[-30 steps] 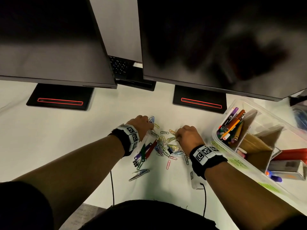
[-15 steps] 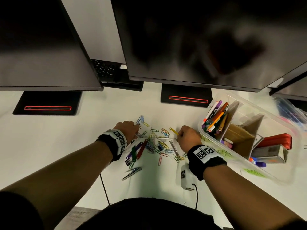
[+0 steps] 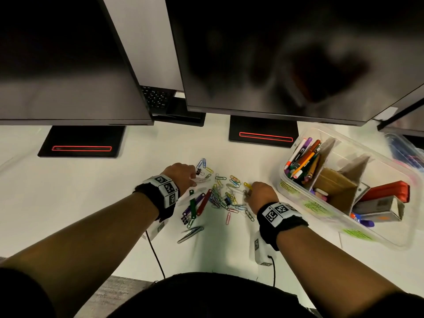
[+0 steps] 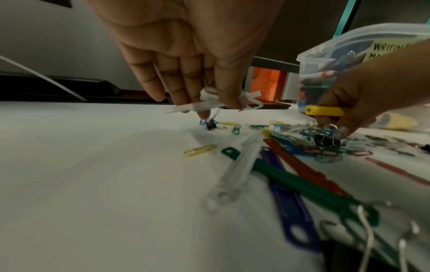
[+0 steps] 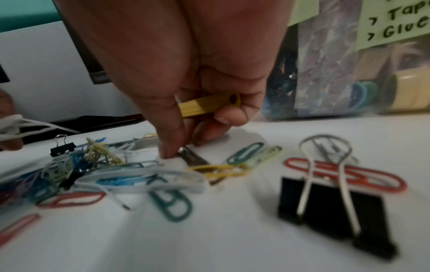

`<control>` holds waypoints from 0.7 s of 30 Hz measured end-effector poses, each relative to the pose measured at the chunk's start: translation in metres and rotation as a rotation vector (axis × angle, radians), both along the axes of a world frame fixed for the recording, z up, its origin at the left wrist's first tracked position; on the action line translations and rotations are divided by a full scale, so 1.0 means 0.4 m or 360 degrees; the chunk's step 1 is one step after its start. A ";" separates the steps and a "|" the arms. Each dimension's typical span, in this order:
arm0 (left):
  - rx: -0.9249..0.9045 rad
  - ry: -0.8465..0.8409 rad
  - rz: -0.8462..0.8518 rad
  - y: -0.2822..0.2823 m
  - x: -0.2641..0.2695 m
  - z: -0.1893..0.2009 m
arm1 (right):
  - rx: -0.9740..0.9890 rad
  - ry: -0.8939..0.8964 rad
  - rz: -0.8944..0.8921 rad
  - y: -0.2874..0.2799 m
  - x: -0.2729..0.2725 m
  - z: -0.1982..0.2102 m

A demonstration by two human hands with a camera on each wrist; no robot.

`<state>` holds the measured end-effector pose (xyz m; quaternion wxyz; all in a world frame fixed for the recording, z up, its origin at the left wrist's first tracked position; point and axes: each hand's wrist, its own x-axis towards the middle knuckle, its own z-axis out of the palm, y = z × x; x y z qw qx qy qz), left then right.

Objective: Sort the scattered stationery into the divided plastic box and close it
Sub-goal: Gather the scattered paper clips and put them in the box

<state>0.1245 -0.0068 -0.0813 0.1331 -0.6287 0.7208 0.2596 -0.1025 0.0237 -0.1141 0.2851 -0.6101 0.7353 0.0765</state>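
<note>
The pile of paper clips lies on the white table, just left of the divided plastic box. The box is open, with pens standing in its far part.

The left hand is at the far left side of the pile. Its fingers are curled round a bunch of thin white plastic strips. The right hand is on the pile's side nearest the box. It holds a yellow plastic strip tucked under curled fingers, while its thumb and one finger reach down to a small dark clip on the table. I cannot tell if they have it yet.

What could go wrong? The right hand is doing two jobs at once, so the yellow strip may slip out when the fingers pinch. The clips are tangled, so lifting one may drag more along and drop them. The white strips are thin and could slide loose.

The long strips left in the pile, green, red and purple, lie side by side. Their long sides run from the near edge of the pile toward the far edge, leaning a little toward the box
</note>
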 end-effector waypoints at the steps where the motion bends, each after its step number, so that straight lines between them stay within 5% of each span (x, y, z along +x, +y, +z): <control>1: -0.0011 0.0031 0.0035 0.002 0.002 0.003 | 0.0008 0.0025 -0.0019 -0.001 0.001 0.000; 15: 0.0144 0.0653 0.0518 0.028 0.013 -0.004 | -0.0223 -0.0195 -0.0189 0.001 -0.003 0.026; 21: 0.0148 0.0590 0.0523 0.026 0.007 -0.012 | -0.0124 -0.0141 -0.0068 -0.012 0.045 0.023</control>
